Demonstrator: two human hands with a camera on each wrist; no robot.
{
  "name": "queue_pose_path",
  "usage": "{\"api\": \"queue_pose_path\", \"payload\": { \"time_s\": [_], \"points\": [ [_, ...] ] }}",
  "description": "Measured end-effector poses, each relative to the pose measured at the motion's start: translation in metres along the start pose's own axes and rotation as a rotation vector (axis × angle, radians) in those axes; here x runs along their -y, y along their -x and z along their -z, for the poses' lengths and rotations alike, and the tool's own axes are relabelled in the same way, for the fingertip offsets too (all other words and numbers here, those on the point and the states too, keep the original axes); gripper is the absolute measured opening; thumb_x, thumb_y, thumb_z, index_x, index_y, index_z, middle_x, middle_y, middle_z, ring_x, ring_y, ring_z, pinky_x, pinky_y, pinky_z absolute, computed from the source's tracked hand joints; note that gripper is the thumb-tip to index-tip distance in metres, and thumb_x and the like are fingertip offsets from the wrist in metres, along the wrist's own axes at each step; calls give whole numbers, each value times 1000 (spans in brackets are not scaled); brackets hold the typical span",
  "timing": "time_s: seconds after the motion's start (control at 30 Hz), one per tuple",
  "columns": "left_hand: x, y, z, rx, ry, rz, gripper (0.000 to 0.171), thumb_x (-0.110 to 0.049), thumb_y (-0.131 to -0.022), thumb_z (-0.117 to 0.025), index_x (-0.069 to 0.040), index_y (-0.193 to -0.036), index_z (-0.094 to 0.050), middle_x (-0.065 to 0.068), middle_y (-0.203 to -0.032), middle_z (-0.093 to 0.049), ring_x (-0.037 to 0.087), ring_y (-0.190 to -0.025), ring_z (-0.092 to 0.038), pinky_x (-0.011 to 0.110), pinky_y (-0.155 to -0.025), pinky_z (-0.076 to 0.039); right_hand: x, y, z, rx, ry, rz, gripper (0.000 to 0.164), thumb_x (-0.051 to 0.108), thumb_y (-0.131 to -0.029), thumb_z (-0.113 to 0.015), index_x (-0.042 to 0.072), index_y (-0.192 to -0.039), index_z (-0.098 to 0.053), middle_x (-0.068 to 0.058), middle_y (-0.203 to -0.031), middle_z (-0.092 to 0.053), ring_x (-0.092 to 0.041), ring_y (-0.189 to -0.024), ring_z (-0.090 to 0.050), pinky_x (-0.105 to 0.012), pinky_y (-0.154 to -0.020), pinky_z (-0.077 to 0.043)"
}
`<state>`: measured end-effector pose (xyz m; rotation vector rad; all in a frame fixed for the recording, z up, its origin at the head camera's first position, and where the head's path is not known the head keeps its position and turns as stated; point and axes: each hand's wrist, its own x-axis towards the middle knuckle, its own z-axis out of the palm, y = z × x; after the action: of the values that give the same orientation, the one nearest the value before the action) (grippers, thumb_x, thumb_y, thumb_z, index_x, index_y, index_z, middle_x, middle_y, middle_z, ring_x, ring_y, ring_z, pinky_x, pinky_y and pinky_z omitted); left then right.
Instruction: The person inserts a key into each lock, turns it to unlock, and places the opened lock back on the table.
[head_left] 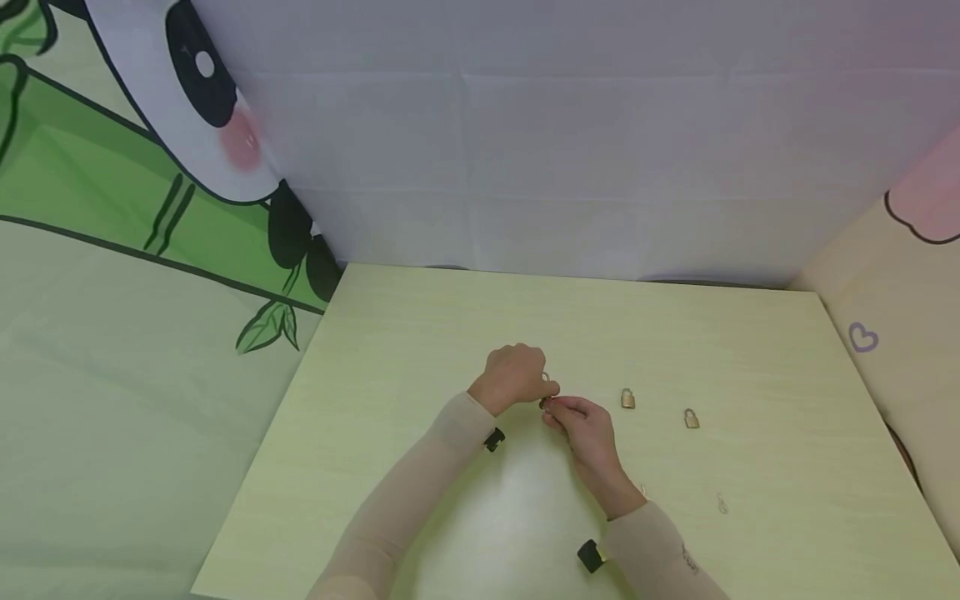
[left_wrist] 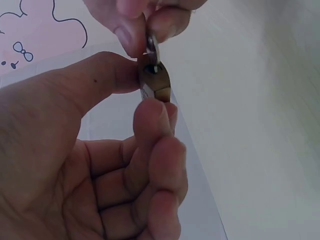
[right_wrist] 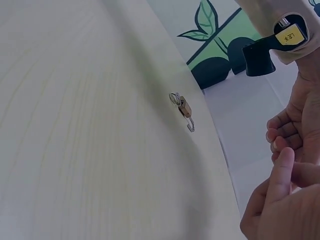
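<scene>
A yellow label [right_wrist: 290, 38] stands on the black wrist mount [right_wrist: 259, 57] worn at the left sleeve [right_wrist: 262, 17], seen in the right wrist view beyond the desk's edge. Its dark letters are tilted and blurred; they seem to read "LEFT", though only the first two are fairly clear. The head view shows a sliver of yellow on the other mount [head_left: 591, 557], by the right sleeve [head_left: 645, 542], too small to read. That sleeve carries a small dark mark [head_left: 690, 560], too blurred to tell whether it is writing. A purple heart sign [head_left: 863, 337] stands on the pale cloth [head_left: 847, 275] just beyond the desk's right edge, near the far right corner
</scene>
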<state>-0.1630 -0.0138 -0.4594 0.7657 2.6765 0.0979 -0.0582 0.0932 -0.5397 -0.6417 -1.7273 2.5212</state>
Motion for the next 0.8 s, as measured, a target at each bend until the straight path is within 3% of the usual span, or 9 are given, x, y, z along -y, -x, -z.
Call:
{"api": "queue_pose_path", "payload": {
  "time_s": [0.3, 0.8],
  "points": [
    [0, 1, 3, -8, 0, 0, 45, -45, -90, -66, -17, -62, -45, -6, -51, -30, 9, -45, -27, 26, -44, -23, -3, 3, -2, 67, -5, -29, 28, 0, -95, -64, -24, -108, -59, -12, -83, -69, -14, -71, -69, -29, -76, -56],
    [1, 0, 2, -24, 85, -49, 43, -38, -88, -67, -16, -61, -42, -7, -52, -28, 8, -46, -25, 24, -44, -21, 1, 3, -4, 98, -159, -79, 24, -6, -99, -54, -25, -114, -55, -12, -90, -67, -16, -82, -69, -27, -79, -55]
  ]
}}
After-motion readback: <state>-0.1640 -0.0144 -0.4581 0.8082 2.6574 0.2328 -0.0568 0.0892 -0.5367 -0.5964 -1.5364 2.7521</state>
